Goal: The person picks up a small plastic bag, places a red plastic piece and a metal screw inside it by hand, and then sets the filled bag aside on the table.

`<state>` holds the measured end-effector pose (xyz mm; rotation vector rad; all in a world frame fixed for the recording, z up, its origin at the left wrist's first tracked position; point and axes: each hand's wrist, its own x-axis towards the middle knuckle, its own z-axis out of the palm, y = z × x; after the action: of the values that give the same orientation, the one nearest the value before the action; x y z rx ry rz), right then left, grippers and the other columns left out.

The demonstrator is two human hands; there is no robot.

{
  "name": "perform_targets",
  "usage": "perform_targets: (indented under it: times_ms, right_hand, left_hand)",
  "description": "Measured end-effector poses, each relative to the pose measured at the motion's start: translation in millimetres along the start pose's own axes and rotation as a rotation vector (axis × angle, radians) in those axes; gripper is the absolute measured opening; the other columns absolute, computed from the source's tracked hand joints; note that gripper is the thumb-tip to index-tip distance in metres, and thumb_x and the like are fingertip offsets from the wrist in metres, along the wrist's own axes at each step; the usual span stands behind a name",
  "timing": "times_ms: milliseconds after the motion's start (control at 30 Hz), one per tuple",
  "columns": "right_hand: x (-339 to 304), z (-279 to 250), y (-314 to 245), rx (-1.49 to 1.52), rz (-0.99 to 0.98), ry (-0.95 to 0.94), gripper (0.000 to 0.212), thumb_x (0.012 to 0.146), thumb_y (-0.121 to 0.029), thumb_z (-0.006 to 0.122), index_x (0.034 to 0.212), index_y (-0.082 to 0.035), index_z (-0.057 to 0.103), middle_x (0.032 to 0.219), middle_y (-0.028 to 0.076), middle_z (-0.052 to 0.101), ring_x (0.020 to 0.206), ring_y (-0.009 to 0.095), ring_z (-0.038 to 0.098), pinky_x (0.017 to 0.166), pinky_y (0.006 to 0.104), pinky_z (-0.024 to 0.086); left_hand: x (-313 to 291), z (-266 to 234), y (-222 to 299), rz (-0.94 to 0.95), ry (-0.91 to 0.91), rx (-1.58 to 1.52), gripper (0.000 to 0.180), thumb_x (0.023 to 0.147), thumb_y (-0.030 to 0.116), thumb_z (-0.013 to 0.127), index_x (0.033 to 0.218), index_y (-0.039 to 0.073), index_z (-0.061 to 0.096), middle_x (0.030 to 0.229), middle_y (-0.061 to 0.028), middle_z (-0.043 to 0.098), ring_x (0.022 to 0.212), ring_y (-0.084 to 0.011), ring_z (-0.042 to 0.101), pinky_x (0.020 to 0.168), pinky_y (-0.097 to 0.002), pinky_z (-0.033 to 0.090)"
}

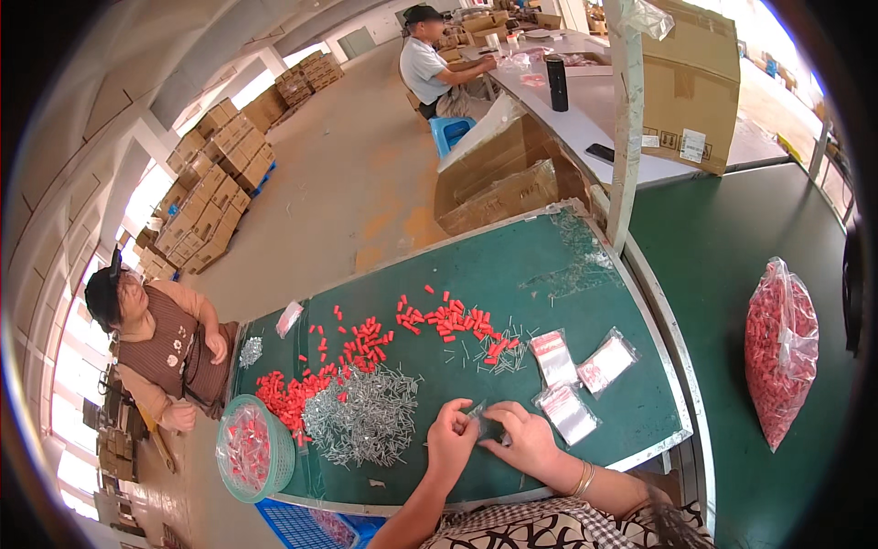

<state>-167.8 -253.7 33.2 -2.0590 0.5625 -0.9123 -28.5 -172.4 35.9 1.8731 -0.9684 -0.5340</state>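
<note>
My left hand (pixel 452 441) and my right hand (pixel 525 437) meet over the near edge of the green work table (pixel 439 270). Pinched between their fingertips is a small clear plastic bag (pixel 476 414); its contents are too small to make out. Left of my hands lies a large heap of silver screws (pixel 361 421), with red plastic plugs (pixel 283 401) along its far side. Beyond my hands is a looser cluster of red plugs (pixel 457 317) and a few screws (pixel 510 359). Beside my right hand lie several stacks of flat clear bags (pixel 567 412) with red-printed tops.
A green basket (pixel 287 457) of filled bags stands at the table's left corner, above a blue crate (pixel 302 523). A large bag of red plugs (pixel 780 357) lies on the right-hand table. One person (pixel 174 339) stands at left; another (pixel 430 69) sits farther back. A metal post (pixel 626 128) rises behind.
</note>
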Motion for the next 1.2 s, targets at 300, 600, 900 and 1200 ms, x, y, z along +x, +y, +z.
perform_targets:
  times_ms: [300, 600, 900, 1200]
  right_hand:
    - [1.6, 5.1, 10.3, -0.130, -0.166, -0.210, 0.060, 0.066, -0.021, 0.079, 0.121, -0.012, 0.056, 0.121, 0.011, 0.057, 0.079, 0.026, 0.067, 0.065, 0.0354, 0.055]
    - [2.8, -1.5, 3.7, 0.011, -0.077, -0.166, 0.054, 0.064, -0.025, 0.083, 0.111, -0.007, 0.063, 0.106, 0.008, 0.065, 0.076, 0.024, 0.066, 0.064, 0.0312, 0.054]
    - [7.6, 0.1, 5.6, 0.002, -0.104, -0.253, 0.053, 0.062, -0.028, 0.084, 0.107, -0.007, 0.065, 0.095, 0.009, 0.066, 0.078, 0.027, 0.065, 0.067, 0.0339, 0.053]
    - [7.8, -0.1, 7.9, 0.100, -0.027, -0.233, 0.052, 0.059, -0.023, 0.087, 0.103, -0.005, 0.065, 0.089, 0.009, 0.067, 0.076, 0.027, 0.065, 0.066, 0.0340, 0.052]
  left_hand:
    - [-6.5, -3.1, 3.7, -0.046, -0.169, -0.069, 0.057, 0.079, 0.000, 0.062, 0.133, 0.002, 0.043, 0.070, -0.0018, 0.056, 0.061, -0.0062, 0.050, 0.059, -0.0219, 0.045]
    - [-12.0, -8.4, 11.7, -0.072, -0.206, -0.064, 0.058, 0.079, -0.001, 0.060, 0.134, 0.002, 0.042, 0.070, -0.0017, 0.055, 0.062, -0.0060, 0.050, 0.059, -0.0216, 0.044]
    - [-14.7, -11.7, 6.7, -0.119, -0.209, -0.157, 0.057, 0.080, -0.004, 0.058, 0.135, 0.002, 0.041, 0.069, -0.0005, 0.053, 0.063, -0.0050, 0.048, 0.058, -0.0209, 0.041]
    - [-4.9, -31.3, -7.0, -0.138, -0.146, -0.230, 0.050, 0.084, 0.007, 0.067, 0.130, 0.003, 0.048, 0.072, -0.0009, 0.058, 0.065, -0.0052, 0.052, 0.060, -0.0213, 0.043]
